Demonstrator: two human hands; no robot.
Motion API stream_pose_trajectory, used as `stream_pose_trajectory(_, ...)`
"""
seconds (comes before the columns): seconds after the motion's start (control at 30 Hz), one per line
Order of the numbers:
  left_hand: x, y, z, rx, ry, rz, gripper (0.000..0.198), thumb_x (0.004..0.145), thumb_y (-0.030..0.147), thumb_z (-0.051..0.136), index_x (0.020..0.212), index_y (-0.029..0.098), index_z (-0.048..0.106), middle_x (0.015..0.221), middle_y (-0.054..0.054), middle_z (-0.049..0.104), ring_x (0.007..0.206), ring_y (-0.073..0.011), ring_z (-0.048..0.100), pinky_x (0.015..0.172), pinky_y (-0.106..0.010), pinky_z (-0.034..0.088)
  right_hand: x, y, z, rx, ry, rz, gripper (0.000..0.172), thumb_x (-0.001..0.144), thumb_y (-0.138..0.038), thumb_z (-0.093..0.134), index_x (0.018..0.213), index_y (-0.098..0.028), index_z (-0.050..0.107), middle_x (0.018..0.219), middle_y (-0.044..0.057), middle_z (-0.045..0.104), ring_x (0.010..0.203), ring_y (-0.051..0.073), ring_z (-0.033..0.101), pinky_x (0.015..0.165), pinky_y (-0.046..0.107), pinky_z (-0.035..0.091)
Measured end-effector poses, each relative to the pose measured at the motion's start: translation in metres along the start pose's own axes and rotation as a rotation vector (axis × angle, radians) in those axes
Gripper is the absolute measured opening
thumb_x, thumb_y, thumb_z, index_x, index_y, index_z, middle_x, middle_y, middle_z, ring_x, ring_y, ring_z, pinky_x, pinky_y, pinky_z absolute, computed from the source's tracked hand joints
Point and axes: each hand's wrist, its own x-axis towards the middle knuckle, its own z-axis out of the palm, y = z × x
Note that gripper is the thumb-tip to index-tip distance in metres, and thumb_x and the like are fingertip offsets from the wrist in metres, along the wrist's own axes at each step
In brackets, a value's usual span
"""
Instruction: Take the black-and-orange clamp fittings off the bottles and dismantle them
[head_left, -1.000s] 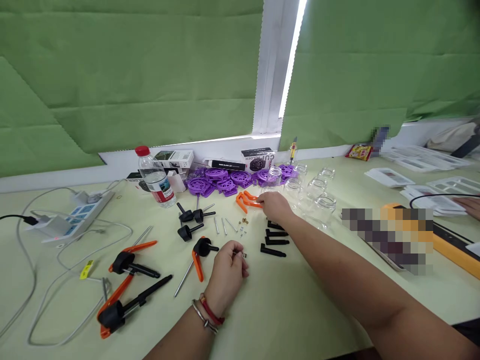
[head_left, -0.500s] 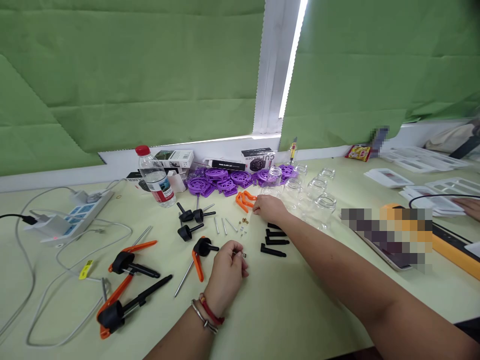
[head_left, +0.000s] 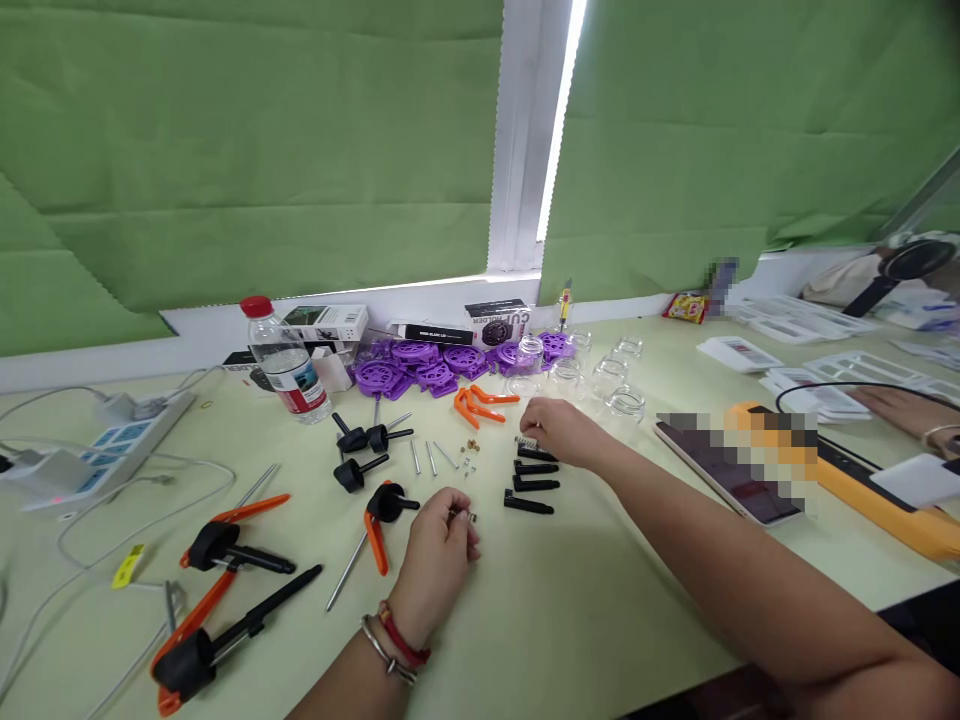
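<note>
My left hand (head_left: pixel 441 540) is closed low over the table, with a small metal spring (head_left: pixel 469 517) poking out between thumb and fingers. Further off, my right hand (head_left: pixel 559 430) reaches down with curled fingers beside metal springs (head_left: pixel 526 442); its fingertips are partly hidden, so what they grip is unclear. Below it several short black stems (head_left: pixel 529 502) lie in a column. Orange handles (head_left: pixel 480 404) rest behind, to its left. Between the hands are small brass pieces (head_left: pixel 471 446) and thin metal pins (head_left: pixel 432 458). A black cup-shaped part with an orange handle (head_left: pixel 376 540) lies left of my left hand.
Black-and-orange assemblies (head_left: pixel 225 610), a power strip (head_left: pixel 112 445) and cables occupy the left. A water bottle (head_left: pixel 289 365), purple discs (head_left: pixel 435 370) and boxes (head_left: pixel 496 322) line the back. Clear jars (head_left: pixel 611 380), a phone (head_left: pixel 720 470) and another person's hand (head_left: pixel 911 410) are rightward.
My right hand has drawn back from the orange handles towards the springs, which now show beside its fingers. My left hand keeps its closed hold. The view has turned slightly right.
</note>
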Motion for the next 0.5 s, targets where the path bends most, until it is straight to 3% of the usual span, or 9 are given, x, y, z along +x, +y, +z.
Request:
stream_pose_trajectory(0.2, 0.002, -0.003, 0.000, -0.010, 0.011, 0.003, 0.012, 0.076, 0.027, 0.046, 0.084, 0.019, 0.051, 0.060, 0.002, 0.056, 0.052, -0.0129, 0.056, 0.053, -0.025, 0.045, -0.019, 0.011, 0.022, -0.047, -0.023, 0.009, 0.021, 0.082, -0.010, 0.048, 0.079, -0.018, 0.068, 0.092, 0.004, 0.062, 0.080, 0.014, 0.057, 0.067, 0.021, 0.038)
stream_pose_trajectory(0.5, 0.002, 0.002, 0.001, 0.004, 0.011, -0.027, 0.011, 0.077, 0.028, 0.046, 0.083, 0.019, 0.051, 0.059, 0.004, 0.055, 0.052, -0.0124, 0.055, 0.054, -0.025, 0.045, -0.017, 0.019, 0.029, -0.011, -0.014, -0.004, 0.023, 0.082, -0.009, 0.047, 0.084, -0.018, 0.068, 0.094, 0.004, 0.061, 0.084, 0.014, 0.058, 0.070, 0.021, 0.039)
